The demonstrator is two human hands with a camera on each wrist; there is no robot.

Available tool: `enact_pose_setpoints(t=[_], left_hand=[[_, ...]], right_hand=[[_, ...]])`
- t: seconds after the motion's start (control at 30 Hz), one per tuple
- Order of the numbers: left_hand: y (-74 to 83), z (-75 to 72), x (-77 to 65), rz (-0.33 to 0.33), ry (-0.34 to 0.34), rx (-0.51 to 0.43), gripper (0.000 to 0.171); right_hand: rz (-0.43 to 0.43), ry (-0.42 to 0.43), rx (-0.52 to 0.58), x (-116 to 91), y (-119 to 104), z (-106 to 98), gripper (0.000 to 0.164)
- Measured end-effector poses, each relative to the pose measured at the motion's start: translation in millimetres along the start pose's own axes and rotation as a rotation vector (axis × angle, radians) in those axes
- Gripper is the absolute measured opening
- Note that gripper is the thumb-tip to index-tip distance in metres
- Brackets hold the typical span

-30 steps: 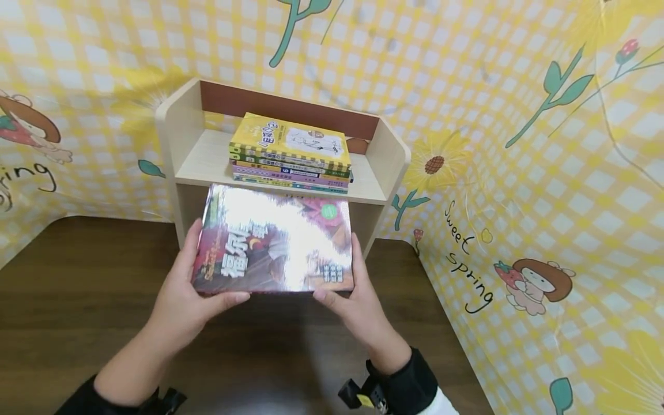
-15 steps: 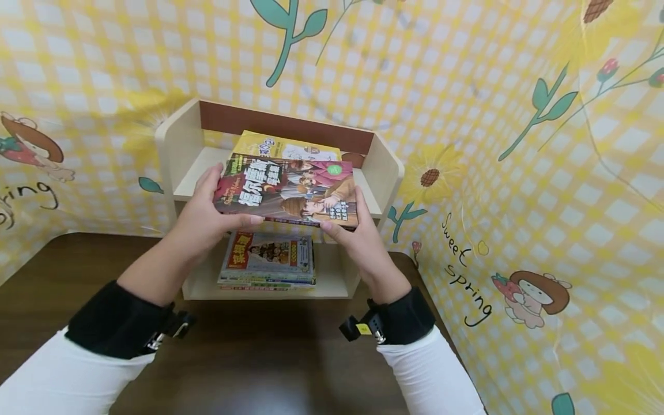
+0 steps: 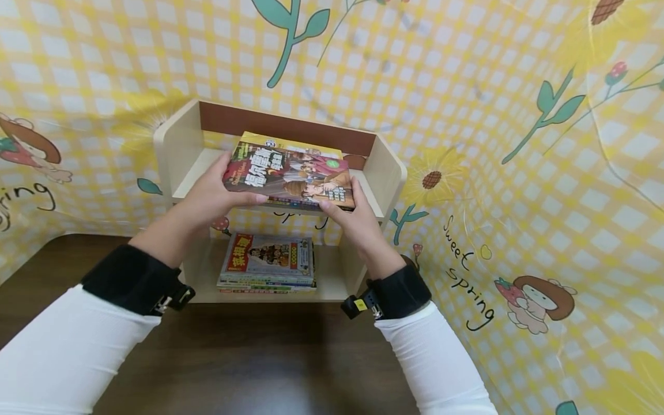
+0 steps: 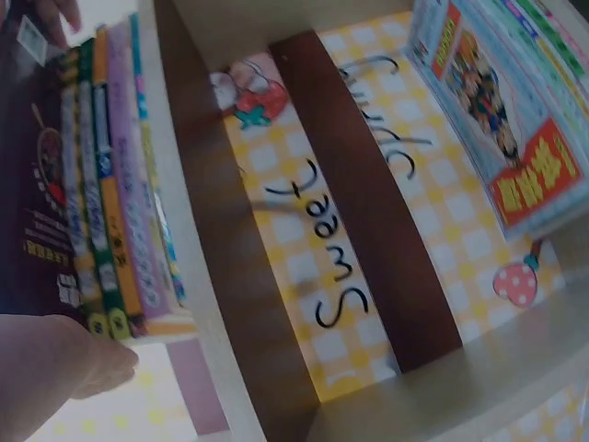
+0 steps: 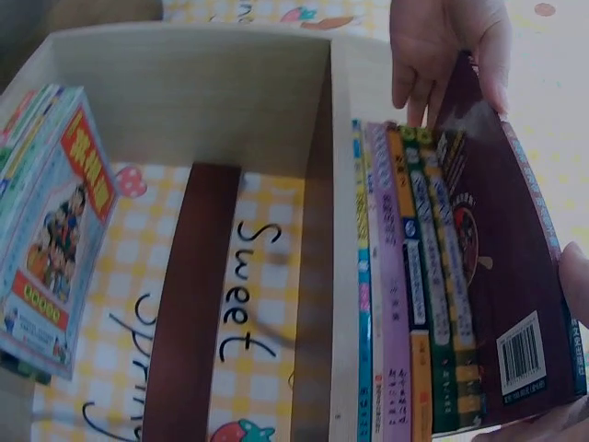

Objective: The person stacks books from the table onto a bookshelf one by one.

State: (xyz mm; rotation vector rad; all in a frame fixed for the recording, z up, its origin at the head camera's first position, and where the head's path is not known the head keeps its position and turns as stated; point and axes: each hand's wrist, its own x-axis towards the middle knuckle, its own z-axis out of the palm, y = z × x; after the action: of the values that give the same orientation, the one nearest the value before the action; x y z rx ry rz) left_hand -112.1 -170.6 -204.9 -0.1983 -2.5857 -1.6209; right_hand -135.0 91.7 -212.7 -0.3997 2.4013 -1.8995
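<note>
A thick book [image 3: 295, 177] with a maroon cover and a detective picture is held level between both hands, just above the upper-shelf stack. My left hand [image 3: 220, 187] grips its left end, thumb along the near edge. My right hand [image 3: 355, 222] holds the right end the same way. Its dark back cover with a barcode [image 5: 522, 359] shows in the right wrist view, angled over the stacked books [image 5: 419, 276]. A yellow book [image 3: 290, 142] tops that stack and peeks out behind the held one; the head view hides most of the pile.
The two-tier cream shelf [image 3: 178, 144] has side panels rising beside the upper stack. On its lower tier lies a pile of comic books [image 3: 267, 259]. Yellow checked cloth [image 3: 467, 104] hangs behind and to the right. Dark wood surface [image 3: 249, 357] lies in front.
Both hands have carried the maroon book forward from in front of the shelf to over the upper stack, then lowered it closer. The lower pile has come into sight.
</note>
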Motion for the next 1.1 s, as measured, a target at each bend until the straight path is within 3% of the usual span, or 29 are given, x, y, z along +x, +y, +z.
enact_pose_setpoints(t=[0.13,0.33,0.5,1.1], left_hand=[[-1.9,-5.1,15.4,0.025,-0.006,0.086,0.116],[-4.2,-8.5,36.8,0.03,-0.018,0.021,0.11],[-7.1,-10.7,46.3,0.019,-0.026,-0.007,0.108],[-12.1,-14.5,67.3,0.004,-0.027,0.036,0.112]], right_hand=[[0.015,0.0,-0.087,13,-2,-2,0.092],[0.062,-0.006,-0.197,32,-7,-5,0.092],[0.077,-0.013,-0.263,45,-8,-5,0.092],[0.064,-0.046,-0.247,66,-5,-9,0.091]])
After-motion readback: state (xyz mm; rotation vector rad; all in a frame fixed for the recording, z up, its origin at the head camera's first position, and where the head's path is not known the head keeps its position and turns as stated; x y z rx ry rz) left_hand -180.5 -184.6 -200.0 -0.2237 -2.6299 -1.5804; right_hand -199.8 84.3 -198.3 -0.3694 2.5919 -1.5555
